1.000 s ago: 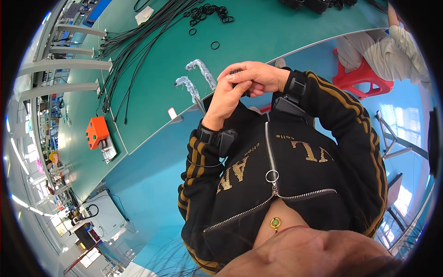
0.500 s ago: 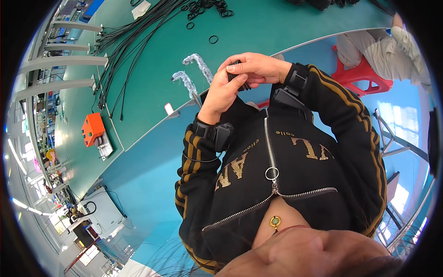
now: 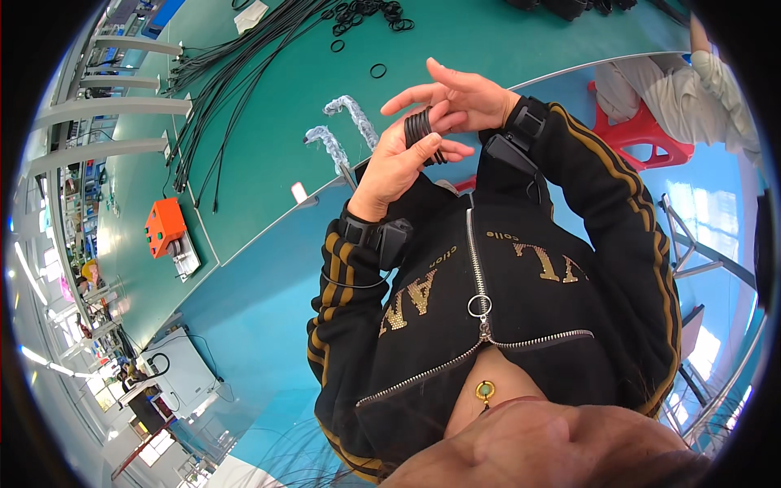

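Observation:
A bunch of black rubber rings [image 3: 418, 128] is looped around the fingers of my left hand [image 3: 392, 169], with the thumb resting against them. My right hand [image 3: 476, 99] is just beside it, thumb and fingers spread. Its lower fingers overlap the left fingertips, and I cannot tell if they touch the rings. Both hands are held over the near table edge. On the green table [image 3: 268, 154], a single black ring [image 3: 378, 71] lies apart from a loose pile of similar rings [image 3: 390, 11].
Two bent arms wrapped in pale plastic [image 3: 355, 116] stand at the table edge, left of my hands. Long black cables [image 3: 232, 77] spread across the table's left part. An orange box [image 3: 165, 226] sits farther left. At right are a red stool [image 3: 630, 142] and a person in pale clothing [image 3: 663, 89].
My right hand has drawn off the rings and opened, its fingers now spread upward. The left hand has stayed in nearly the same place with the rings, now more exposed.

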